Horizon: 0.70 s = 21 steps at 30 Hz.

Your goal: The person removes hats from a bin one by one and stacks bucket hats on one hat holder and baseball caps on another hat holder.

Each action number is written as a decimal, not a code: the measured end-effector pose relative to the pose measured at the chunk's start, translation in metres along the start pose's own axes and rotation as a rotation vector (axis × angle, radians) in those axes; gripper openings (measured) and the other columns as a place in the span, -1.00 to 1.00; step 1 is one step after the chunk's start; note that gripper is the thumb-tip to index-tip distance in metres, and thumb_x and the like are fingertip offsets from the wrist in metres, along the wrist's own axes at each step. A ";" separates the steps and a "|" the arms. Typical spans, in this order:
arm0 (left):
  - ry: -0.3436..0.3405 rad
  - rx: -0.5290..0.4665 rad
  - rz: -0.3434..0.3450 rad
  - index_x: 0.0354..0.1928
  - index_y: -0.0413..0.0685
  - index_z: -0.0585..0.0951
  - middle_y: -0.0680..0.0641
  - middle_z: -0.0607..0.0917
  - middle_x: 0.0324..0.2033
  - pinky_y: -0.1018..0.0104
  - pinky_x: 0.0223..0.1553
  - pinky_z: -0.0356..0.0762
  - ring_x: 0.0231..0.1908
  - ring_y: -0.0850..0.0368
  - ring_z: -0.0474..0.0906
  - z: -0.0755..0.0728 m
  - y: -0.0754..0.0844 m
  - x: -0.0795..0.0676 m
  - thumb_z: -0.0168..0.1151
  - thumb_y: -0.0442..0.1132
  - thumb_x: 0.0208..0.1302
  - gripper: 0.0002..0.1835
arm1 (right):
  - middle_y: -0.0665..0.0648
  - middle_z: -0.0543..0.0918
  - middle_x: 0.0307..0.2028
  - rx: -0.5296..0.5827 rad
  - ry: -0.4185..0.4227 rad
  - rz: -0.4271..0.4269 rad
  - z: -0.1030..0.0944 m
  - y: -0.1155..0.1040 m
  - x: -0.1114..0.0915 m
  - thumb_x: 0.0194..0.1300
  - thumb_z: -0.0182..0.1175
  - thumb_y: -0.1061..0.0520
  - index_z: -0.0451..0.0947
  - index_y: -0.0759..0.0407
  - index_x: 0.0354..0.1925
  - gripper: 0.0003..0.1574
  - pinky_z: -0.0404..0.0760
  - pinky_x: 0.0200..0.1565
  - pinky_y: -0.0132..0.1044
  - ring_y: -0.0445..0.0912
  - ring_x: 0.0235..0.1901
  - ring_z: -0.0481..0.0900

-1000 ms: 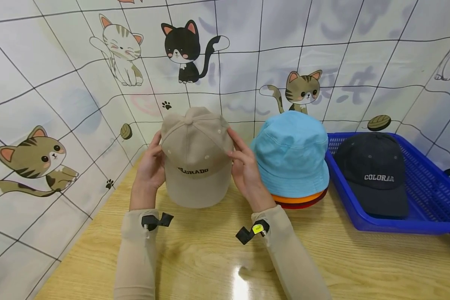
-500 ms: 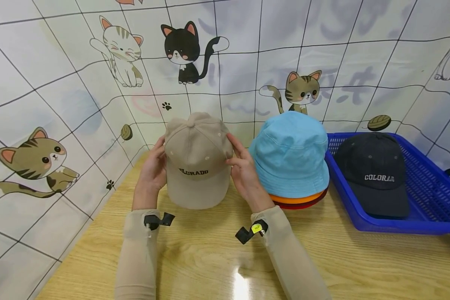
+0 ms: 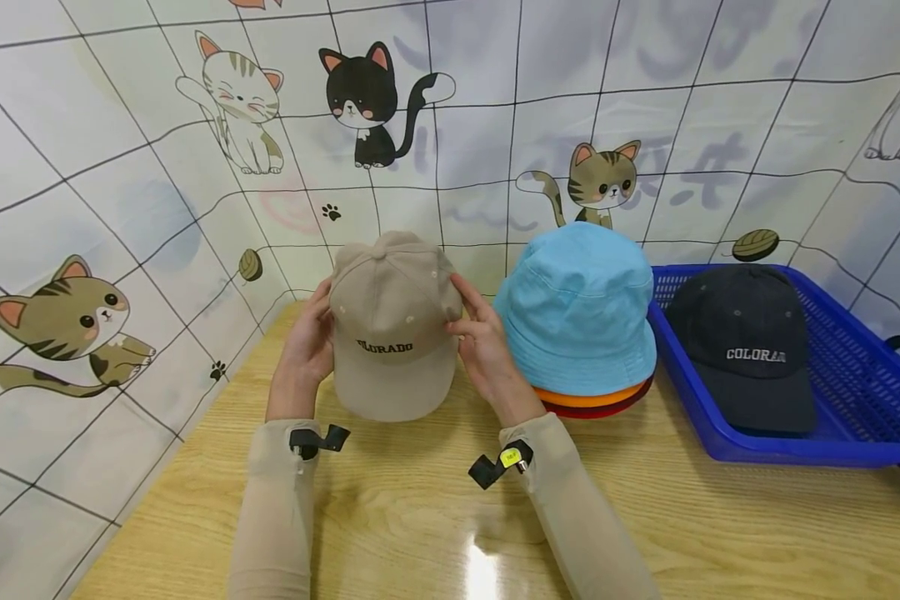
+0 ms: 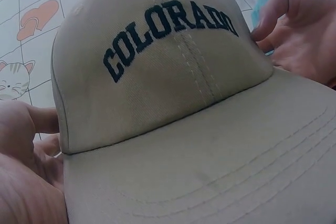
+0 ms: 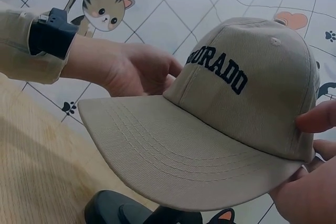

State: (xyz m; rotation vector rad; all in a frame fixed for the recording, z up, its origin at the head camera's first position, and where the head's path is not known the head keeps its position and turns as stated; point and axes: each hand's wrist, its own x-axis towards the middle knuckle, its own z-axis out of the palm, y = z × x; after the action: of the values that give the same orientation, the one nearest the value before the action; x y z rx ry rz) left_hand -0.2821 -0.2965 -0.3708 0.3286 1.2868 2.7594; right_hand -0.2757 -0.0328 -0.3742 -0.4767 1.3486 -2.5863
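A beige baseball cap (image 3: 386, 292) with dark COLORADO lettering faces me, brim toward me, between both hands. My left hand (image 3: 309, 337) grips its left side. In the left wrist view, the left thumb (image 4: 44, 120) lies against the crown just above the brim. On the other side my right hand (image 3: 487, 342) holds the crown's edge, with thumb and fingers on the fabric. The right wrist view shows the right hand's thumb (image 5: 317, 116) at the crown's side and fingertips near the brim seam. The cap's back and inside are hidden.
Right of the cap stands a stack of bucket hats, a light blue one (image 3: 581, 308) on top, orange and dark red rims below. Further right, a blue plastic basket (image 3: 727, 446) holds a black COLORADO cap (image 3: 746, 342). A cat-patterned wall covering (image 3: 480, 150) rises behind the wooden table (image 3: 397, 508).
The beige cap has come down a little in the head view, both hands moving with it and keeping their hold. The hat stack and basket stay where they were.
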 end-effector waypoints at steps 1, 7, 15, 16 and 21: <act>0.007 0.005 -0.004 0.40 0.15 0.44 0.12 0.73 -0.15 0.46 -0.25 0.62 -0.27 0.30 0.67 0.000 0.000 0.000 -0.10 -0.24 0.67 -0.62 | 0.01 -0.05 0.66 -0.001 0.005 0.006 0.000 0.000 0.000 0.19 -0.03 0.53 0.14 0.06 0.61 0.05 0.08 0.40 -0.08 -0.03 0.55 0.00; 0.085 0.034 -0.056 0.35 0.17 0.46 0.13 0.71 -0.18 0.46 -0.28 0.59 -0.30 0.31 0.64 -0.001 0.000 0.001 -0.04 -0.22 0.66 -0.66 | 0.01 -0.08 0.67 0.002 0.039 0.045 -0.002 0.004 0.002 0.17 -0.04 0.55 0.13 0.06 0.61 0.07 -0.04 0.52 0.07 -0.01 0.57 -0.04; 0.138 0.035 -0.106 0.20 0.19 0.55 0.11 0.68 -0.20 0.44 -0.30 0.59 -0.34 0.29 0.64 -0.005 -0.004 0.002 -0.03 -0.22 0.65 -0.75 | 0.02 -0.06 0.66 -0.026 0.093 0.084 -0.002 0.007 0.003 0.18 -0.03 0.53 0.15 0.06 0.60 0.05 -0.01 0.46 0.07 0.01 0.57 -0.04; 0.141 0.036 -0.110 0.19 0.19 0.55 0.11 0.67 -0.20 0.44 -0.30 0.59 -0.34 0.29 0.64 -0.006 -0.004 0.002 -0.04 -0.22 0.66 -0.75 | 0.03 -0.06 0.66 -0.030 0.099 0.087 -0.002 0.008 0.003 0.18 -0.03 0.52 0.14 0.07 0.61 0.05 0.00 0.46 0.07 0.01 0.56 -0.03; 0.175 0.056 -0.137 0.21 0.20 0.51 0.12 0.66 -0.23 0.46 -0.34 0.59 -0.40 0.31 0.63 -0.007 -0.005 0.003 -0.02 -0.19 0.65 -0.76 | 0.05 -0.04 0.66 -0.046 0.122 0.095 -0.002 0.010 0.003 0.14 -0.01 0.52 0.10 0.11 0.62 0.08 0.05 0.49 0.08 0.01 0.56 0.02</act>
State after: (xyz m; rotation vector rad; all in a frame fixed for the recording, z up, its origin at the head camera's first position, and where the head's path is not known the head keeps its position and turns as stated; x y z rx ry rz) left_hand -0.2864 -0.2976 -0.3787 0.0018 1.3698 2.6905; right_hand -0.2793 -0.0384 -0.3827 -0.2584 1.4346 -2.5481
